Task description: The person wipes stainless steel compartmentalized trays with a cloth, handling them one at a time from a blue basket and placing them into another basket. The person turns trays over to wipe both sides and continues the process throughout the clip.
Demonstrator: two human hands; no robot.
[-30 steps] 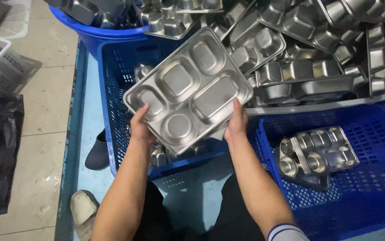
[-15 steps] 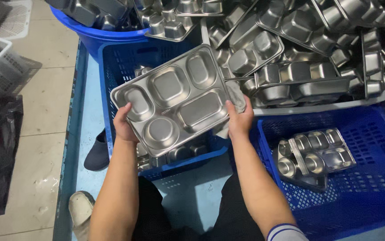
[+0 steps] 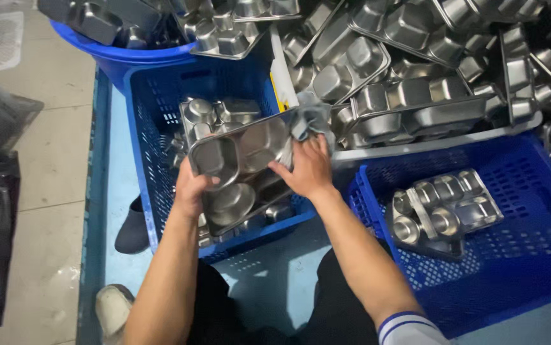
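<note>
Right hand [image 3: 307, 171] partly covers the compartment tray [image 3: 240, 172]. Grey cloth [image 3: 312, 118] hides the tray's far corner. Tray pile [image 3: 428, 64] cut off by the top and right edges.

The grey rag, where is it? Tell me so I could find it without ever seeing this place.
Find the blue crate in the middle, in front of the person's knees. Above it the left hand grips a steel compartment tray, and the right hand presses the grey rag against that tray's upper right corner. It is the only soft, crumpled thing among all the hard, shiny metal.
</note>
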